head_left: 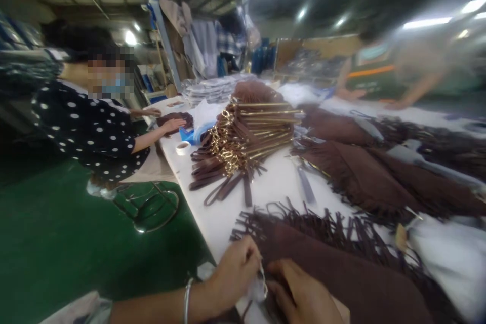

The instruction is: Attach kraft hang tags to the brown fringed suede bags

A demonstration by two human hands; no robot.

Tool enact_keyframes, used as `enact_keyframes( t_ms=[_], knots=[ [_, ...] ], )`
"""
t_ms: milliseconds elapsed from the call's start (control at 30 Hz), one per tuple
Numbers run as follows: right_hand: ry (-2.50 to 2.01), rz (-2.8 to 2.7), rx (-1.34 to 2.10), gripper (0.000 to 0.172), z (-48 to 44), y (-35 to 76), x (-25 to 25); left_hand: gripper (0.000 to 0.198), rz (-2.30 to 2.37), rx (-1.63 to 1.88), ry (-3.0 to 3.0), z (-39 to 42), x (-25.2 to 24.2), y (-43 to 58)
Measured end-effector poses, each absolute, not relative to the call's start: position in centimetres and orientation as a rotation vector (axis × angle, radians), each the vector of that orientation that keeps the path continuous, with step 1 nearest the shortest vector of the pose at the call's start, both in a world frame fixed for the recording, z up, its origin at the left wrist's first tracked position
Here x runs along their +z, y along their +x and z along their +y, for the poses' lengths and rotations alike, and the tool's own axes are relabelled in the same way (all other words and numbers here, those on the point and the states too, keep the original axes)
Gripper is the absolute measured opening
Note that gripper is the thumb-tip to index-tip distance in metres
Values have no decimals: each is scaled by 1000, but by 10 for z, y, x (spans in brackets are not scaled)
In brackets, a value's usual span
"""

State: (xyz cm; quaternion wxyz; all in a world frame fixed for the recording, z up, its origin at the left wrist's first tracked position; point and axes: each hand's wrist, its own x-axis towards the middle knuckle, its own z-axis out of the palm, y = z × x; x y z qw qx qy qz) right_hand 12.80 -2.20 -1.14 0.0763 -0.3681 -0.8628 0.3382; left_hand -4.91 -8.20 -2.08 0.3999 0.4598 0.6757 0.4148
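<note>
My left hand (238, 269), wearing a silver bangle (187, 299), is closed in a pinch at the table's near edge. At its fingertips hangs a small gold-coloured metal clasp (263, 279), with some whitish wrapping beside it. Close on the other side, my right hand (304, 291) has its fingers curled inward; whatever lies between them is hidden. Both hands are at the near left end of a dark brown fringed bag (334, 263), which lies flat on the white table (271, 182) with its fringe pointing away from me.
Ahead stands a pile of brown straps (218, 174) with gold hooks and bars. A tape roll (183, 148) sits beside it. More brown fringed pieces (364, 172) lie at right. One co-worker (91, 121) sits at left near a metal stool (152, 205); another person (372, 73) stands across.
</note>
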Motion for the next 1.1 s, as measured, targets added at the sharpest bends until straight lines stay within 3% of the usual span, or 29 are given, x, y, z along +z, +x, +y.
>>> enact_keyframes(
  t_ms=[367,567,833,933,1100],
  knots=[
    [-1169,-2481,1013,27,-30,134,6,20,1773,1032,1363,-90,13,-70],
    [-1088,-2311,1224,16,-28,110,9,19,1621,1033,1372,-79,26,-61],
    [-1197,-2001,1392,18,-20,114,-1,32,1509,1319,965,-73,-7,-69],
    [-1243,-1861,1513,21,-18,116,-5,35,1378,1198,855,-79,-21,-60],
    [-1217,-1825,1562,23,-18,116,-11,23,1330,989,843,-82,-34,-43]
  ],
)
